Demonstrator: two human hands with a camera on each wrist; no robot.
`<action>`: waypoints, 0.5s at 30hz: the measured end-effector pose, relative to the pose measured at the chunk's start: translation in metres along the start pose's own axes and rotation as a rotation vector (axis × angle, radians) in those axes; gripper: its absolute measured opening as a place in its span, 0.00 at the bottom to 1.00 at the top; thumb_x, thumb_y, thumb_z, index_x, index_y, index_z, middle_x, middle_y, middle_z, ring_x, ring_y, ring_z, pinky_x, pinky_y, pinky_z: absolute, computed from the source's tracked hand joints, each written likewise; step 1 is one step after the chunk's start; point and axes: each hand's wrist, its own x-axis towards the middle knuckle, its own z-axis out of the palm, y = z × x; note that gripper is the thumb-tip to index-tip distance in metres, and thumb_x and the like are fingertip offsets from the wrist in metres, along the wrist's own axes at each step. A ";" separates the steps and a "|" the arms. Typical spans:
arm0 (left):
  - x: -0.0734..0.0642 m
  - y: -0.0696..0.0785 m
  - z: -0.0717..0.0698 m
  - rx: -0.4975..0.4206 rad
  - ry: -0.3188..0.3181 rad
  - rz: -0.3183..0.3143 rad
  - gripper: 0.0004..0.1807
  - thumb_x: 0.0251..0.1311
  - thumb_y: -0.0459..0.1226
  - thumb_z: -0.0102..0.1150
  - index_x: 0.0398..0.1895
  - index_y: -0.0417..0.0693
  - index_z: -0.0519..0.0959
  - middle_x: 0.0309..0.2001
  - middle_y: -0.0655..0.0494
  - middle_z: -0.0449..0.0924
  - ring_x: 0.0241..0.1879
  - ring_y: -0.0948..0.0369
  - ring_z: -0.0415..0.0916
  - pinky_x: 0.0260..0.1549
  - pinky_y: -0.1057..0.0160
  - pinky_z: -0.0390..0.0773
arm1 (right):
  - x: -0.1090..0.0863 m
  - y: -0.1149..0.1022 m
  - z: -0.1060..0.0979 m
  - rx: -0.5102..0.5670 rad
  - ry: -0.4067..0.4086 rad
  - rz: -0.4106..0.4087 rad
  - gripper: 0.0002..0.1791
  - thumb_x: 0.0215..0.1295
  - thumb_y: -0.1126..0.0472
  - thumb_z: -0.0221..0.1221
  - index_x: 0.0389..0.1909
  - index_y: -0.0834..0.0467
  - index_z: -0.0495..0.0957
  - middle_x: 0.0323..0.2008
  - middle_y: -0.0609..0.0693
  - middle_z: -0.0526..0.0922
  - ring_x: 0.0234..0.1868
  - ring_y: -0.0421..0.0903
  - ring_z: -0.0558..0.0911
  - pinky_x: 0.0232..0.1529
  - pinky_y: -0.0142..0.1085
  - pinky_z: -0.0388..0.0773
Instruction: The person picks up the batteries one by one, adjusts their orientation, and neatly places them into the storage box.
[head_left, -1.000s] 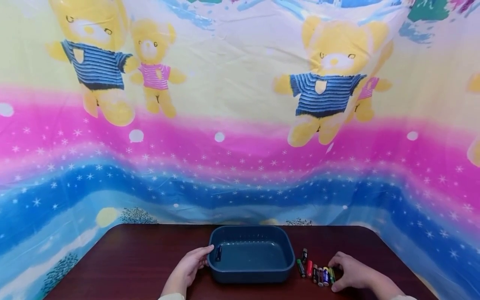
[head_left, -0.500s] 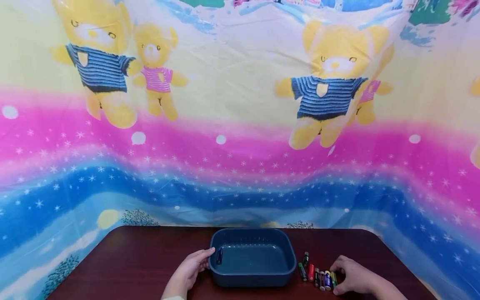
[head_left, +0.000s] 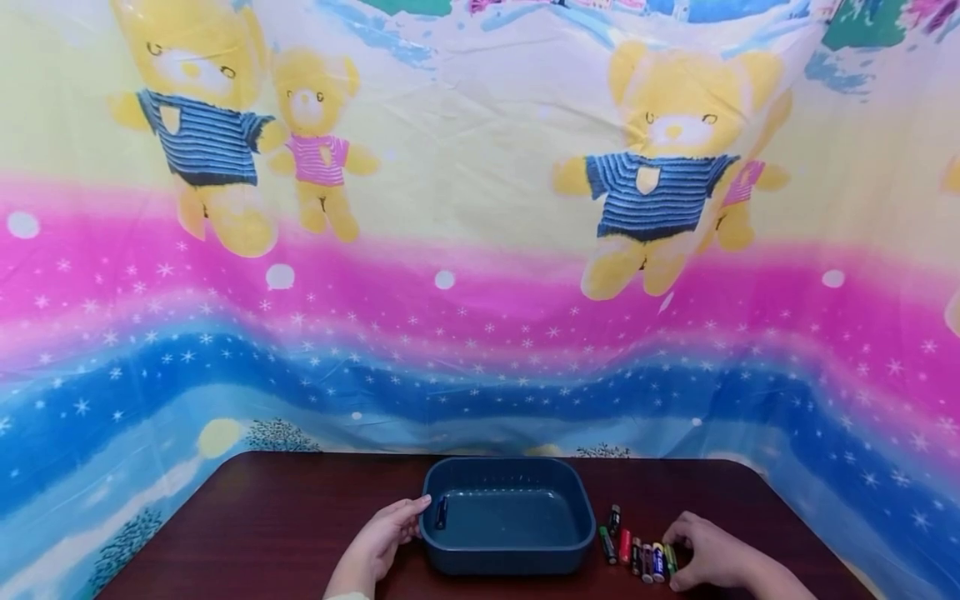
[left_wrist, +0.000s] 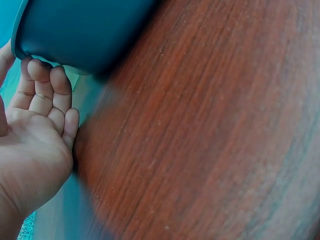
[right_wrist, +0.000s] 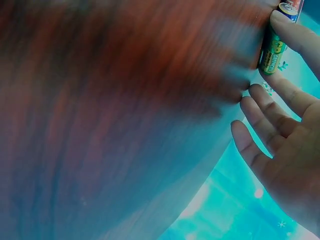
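Note:
A dark blue-grey plastic bin (head_left: pixel 508 562) stands on the table. My left hand (head_left: pixel 382 533) holds its left edge, thumb on the rim and fingers bent against the outside, as the left wrist view also shows. Inside, by the left wall, lies a dark battery (head_left: pixel 441 512). Right of the bin, my right hand (head_left: pixel 708 552) pinches a green and yellow battery (right_wrist: pixel 273 54) endwise between thumb and index finger; the other fingers are spread. This battery lies at the right end of a row, beside a blue and white battery (head_left: pixel 658 562).
Farther left along the row are a red battery (head_left: pixel 625 547) and a dark green battery (head_left: pixel 607 546), with a black battery (head_left: pixel 615 520) behind them. The dark wooden table (head_left: pixel 285 517) meets a curtain (head_left: pixel 480 333) printed with bears at its back edge.
The head view has shifted slightly, so everything appears a little lower and farther right. Both hands keep their places at the bin and the green battery.

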 end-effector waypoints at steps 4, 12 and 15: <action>0.001 0.000 -0.001 0.001 -0.003 -0.003 0.14 0.59 0.49 0.57 0.28 0.49 0.73 0.22 0.60 0.74 0.28 0.61 0.72 0.36 0.61 0.64 | -0.003 -0.011 -0.004 -0.025 0.003 0.016 0.20 0.45 0.51 0.70 0.40 0.50 0.77 0.37 0.46 0.69 0.37 0.41 0.72 0.34 0.37 0.72; 0.000 0.002 -0.002 -0.001 0.001 0.001 0.15 0.58 0.51 0.58 0.27 0.50 0.72 0.22 0.60 0.74 0.28 0.61 0.72 0.36 0.61 0.64 | -0.013 -0.044 -0.011 0.123 0.015 0.002 0.21 0.47 0.62 0.68 0.42 0.63 0.73 0.36 0.55 0.66 0.37 0.49 0.70 0.34 0.44 0.71; -0.001 0.003 -0.003 0.003 0.003 -0.008 0.16 0.58 0.52 0.57 0.26 0.51 0.72 0.23 0.60 0.74 0.29 0.61 0.72 0.36 0.60 0.64 | -0.016 -0.060 -0.013 0.171 0.038 0.043 0.24 0.46 0.65 0.68 0.44 0.68 0.71 0.36 0.56 0.68 0.37 0.50 0.71 0.34 0.44 0.72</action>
